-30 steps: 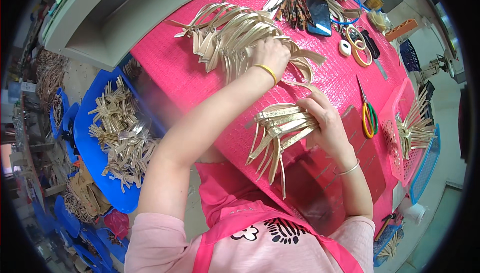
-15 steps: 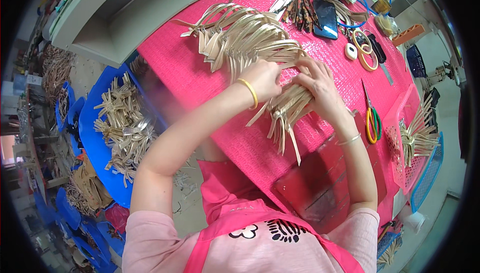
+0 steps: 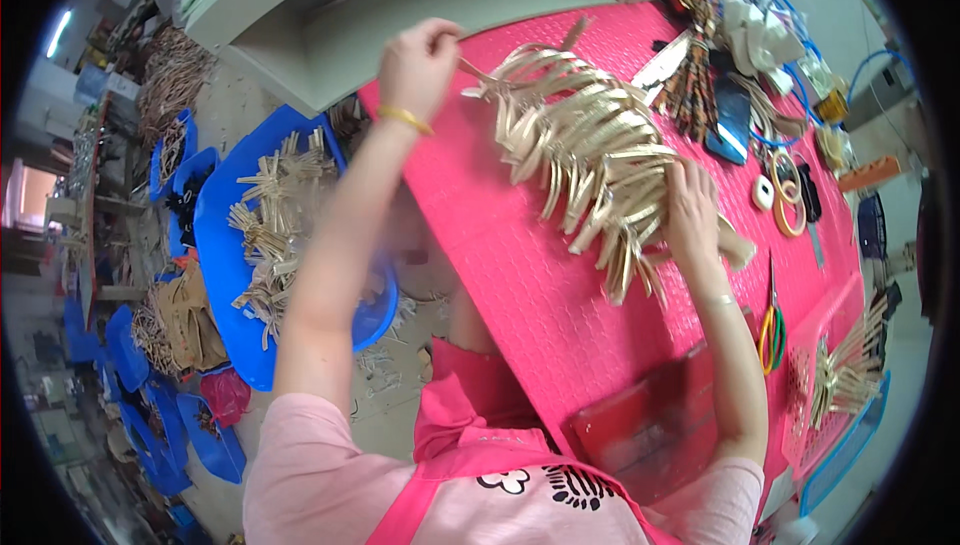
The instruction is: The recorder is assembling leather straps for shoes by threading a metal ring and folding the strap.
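Note:
A long row of looped gold strips [image 3: 600,160] lies across the pink table, its tied tails hanging toward me. My left hand [image 3: 420,70] is raised by the table's far left edge. Its fingers are pinched, and a thin strip runs from them to the left end of the row. At the row's right end, the fingers of my right hand [image 3: 692,210] wrap over the gold strips. A pale rolled end sticks out beside that hand, and its thumb is mostly hidden.
Left of the table stands a blue tub [image 3: 225,245] of gold strip bundles. Scissors [image 3: 772,330], tape rolls [image 3: 788,195], a phone [image 3: 728,120] and patterned strips [image 3: 697,85] lie on the right. A pink basket [image 3: 800,385] holds more strips; a grey shelf [image 3: 400,35] borders the far side.
My left hand has moved from the strips' middle to the far left, pulling one end. My right hand has shifted along to the right end. The row now lies more spread out.

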A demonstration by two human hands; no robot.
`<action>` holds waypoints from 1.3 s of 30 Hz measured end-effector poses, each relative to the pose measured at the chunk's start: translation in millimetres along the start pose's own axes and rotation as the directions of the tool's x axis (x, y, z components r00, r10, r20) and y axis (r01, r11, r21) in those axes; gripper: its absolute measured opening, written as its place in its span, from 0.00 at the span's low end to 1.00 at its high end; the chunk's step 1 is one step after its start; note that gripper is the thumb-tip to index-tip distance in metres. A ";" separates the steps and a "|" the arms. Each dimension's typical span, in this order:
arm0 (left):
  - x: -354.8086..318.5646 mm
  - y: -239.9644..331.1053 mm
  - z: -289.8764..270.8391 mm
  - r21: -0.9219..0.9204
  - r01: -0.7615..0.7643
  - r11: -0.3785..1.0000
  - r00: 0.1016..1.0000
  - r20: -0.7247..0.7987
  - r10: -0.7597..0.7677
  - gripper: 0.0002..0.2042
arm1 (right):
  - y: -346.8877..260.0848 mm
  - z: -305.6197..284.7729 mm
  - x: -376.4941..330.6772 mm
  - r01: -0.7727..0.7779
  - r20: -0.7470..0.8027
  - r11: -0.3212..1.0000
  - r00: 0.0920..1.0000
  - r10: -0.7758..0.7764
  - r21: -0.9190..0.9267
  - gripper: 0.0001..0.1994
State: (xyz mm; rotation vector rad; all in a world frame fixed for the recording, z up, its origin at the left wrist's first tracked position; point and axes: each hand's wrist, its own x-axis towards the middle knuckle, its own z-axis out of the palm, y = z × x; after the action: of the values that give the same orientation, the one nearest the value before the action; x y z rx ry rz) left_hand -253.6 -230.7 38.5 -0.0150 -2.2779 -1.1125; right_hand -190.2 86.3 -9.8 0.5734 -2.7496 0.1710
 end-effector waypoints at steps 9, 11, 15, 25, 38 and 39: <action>153.5 -223.1 -1.4 0.927 0.113 0.359 0.920 0.039 -0.390 0.18 | -17.8 -88.3 -17.7 -0.171 0.463 0.976 0.882 0.089 0.137 0.39; 182.9 -284.0 0.9 0.901 0.175 0.397 0.948 -0.044 -0.316 0.19 | -14.5 -97.7 -23.3 -0.221 0.530 0.971 0.836 0.143 0.086 0.40; 202.5 -318.8 5.5 0.939 0.117 0.325 0.987 -0.074 -0.142 0.21 | 2.7 -104.4 -37.3 -0.353 0.434 0.918 0.866 0.248 0.179 0.38; 132.4 -166.2 -15.9 0.184 0.459 0.869 0.775 0.396 -0.492 0.12 | -51.8 -135.6 -14.7 -0.224 0.393 0.889 0.918 0.055 0.400 0.23; -149.1 49.4 -82.2 -0.386 0.887 0.252 0.444 0.864 -0.237 0.12 | -156.3 -41.4 43.2 -0.642 0.611 -0.251 0.767 -0.196 0.725 0.12; -162.0 48.8 -85.9 -0.344 0.900 0.269 0.407 0.884 -0.230 0.14 | -160.8 -44.9 36.2 -0.617 0.592 -0.195 0.787 -0.172 0.763 0.11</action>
State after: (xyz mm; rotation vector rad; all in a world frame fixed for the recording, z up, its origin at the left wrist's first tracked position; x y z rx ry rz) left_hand -64.2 -222.1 30.1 0.1896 -2.0328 -3.0873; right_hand -142.9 -65.5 52.7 0.2740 -2.3782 2.9473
